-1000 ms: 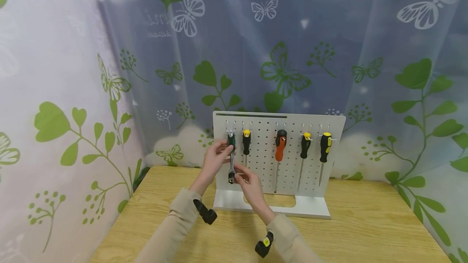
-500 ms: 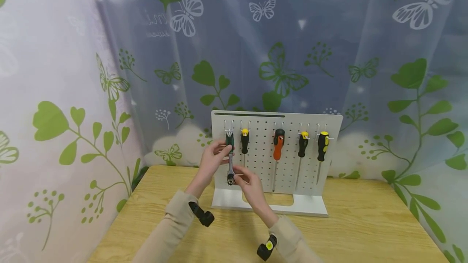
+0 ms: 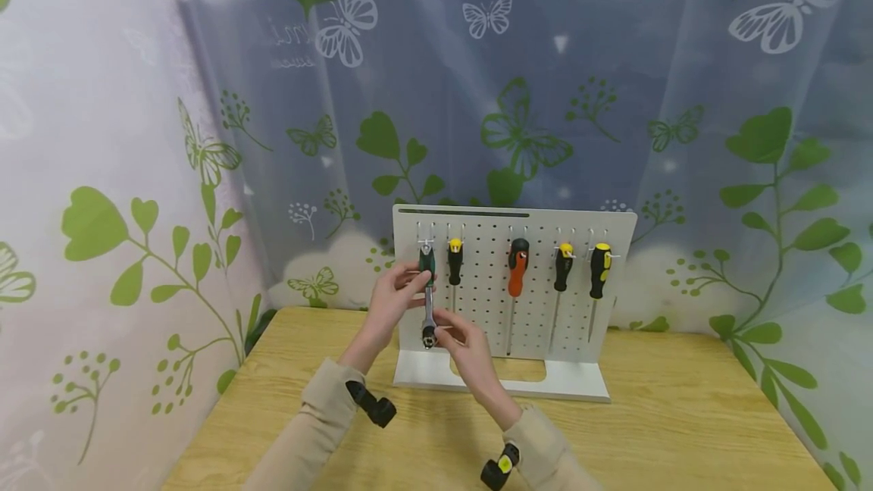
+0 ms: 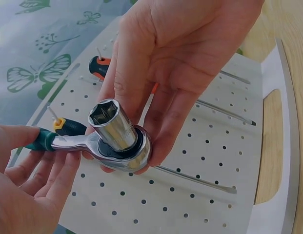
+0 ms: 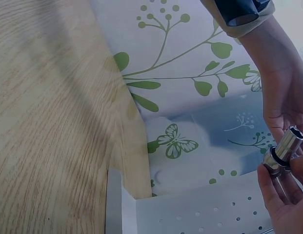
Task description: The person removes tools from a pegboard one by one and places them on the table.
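A ratchet wrench [image 3: 429,303] with a green handle and chrome shaft stands upright before the left side of the pegboard [image 3: 552,309]. Its handle end lies at a hook; whether it hangs on it I cannot tell. My left hand [image 3: 392,298] pinches the handle between thumb and fingers. Lower down, my right hand [image 3: 470,348] grips the wrench head. A shiny chrome socket [image 4: 114,127] sticks out of that head, pointing away from the board, as the left wrist view shows. In the right wrist view the same socket [image 5: 289,144] appears between the hands.
On hooks to the right hang a black-yellow screwdriver [image 3: 455,264], an orange-black screwdriver [image 3: 517,267] and two more black-yellow screwdrivers. The board's white base [image 3: 573,381] stands on a wooden table [image 3: 682,415]. A patterned curtain [image 3: 580,44] rises behind.
The head view has shifted slightly, so the board appears a little farther left. Both hands keep their hold on the ratchet wrench, which stays at the same hook.
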A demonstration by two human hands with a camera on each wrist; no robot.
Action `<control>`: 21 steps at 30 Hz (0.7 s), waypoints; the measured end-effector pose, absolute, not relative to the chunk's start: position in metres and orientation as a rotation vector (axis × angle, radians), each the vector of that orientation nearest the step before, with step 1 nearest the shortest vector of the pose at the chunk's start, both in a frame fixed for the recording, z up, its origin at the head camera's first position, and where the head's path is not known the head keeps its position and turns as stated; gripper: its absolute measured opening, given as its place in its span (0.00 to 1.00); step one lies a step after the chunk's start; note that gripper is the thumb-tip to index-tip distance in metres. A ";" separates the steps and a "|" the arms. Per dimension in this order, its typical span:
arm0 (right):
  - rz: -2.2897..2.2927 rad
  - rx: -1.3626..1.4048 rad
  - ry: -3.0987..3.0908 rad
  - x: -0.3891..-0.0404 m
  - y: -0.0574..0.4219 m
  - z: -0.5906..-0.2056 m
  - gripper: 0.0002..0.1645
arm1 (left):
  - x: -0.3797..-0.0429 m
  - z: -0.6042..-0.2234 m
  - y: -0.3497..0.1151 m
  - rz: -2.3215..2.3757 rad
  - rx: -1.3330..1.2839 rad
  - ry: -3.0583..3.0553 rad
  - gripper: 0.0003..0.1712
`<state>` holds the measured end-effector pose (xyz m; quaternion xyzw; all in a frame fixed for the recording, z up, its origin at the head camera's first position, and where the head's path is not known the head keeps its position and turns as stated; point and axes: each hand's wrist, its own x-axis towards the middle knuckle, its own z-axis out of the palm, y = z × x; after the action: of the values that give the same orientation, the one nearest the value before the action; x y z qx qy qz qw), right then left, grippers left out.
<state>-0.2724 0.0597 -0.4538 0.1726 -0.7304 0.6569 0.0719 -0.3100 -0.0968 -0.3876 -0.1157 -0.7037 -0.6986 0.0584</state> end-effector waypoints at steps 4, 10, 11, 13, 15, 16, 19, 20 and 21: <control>1.997 0.525 -2.186 -0.271 0.060 -0.456 0.21 | -0.309 -0.390 -0.097 -2.135 -0.355 -2.125 0.17; 2.037 0.516 -2.196 -0.267 0.060 -0.459 0.22 | -0.305 -0.395 -0.098 -2.148 -0.354 -2.125 0.17; 2.042 0.514 -2.201 -0.266 0.060 -0.460 0.22 | -0.305 -0.396 -0.098 -2.149 -0.354 -2.128 0.18; 2.055 0.517 -2.200 -0.264 0.060 -0.461 0.22 | -0.304 -0.398 -0.098 -2.153 -0.357 -2.132 0.18; 2.066 0.520 -2.199 -0.263 0.059 -0.463 0.22 | -0.303 -0.401 -0.099 -2.151 -0.352 -2.137 0.17; 2.067 0.522 -2.198 -0.262 0.059 -0.464 0.21 | -0.303 -0.402 -0.099 -2.153 -0.345 -2.141 0.17; 2.082 0.532 -2.188 -0.259 0.058 -0.467 0.21 | -0.300 -0.405 -0.100 -2.151 -0.330 -2.155 0.16; 2.085 0.535 -2.192 -0.259 0.058 -0.469 0.22 | -0.300 -0.407 -0.100 -2.156 -0.321 -2.157 0.16; 2.092 0.537 -2.193 -0.258 0.058 -0.470 0.22 | -0.299 -0.408 -0.100 -2.161 -0.317 -2.159 0.16</control>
<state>-0.2582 0.0584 -0.4704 0.1744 -0.7121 0.6793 0.0317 -0.2990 -0.1000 -0.4081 -0.1030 -0.7025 -0.7033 0.0353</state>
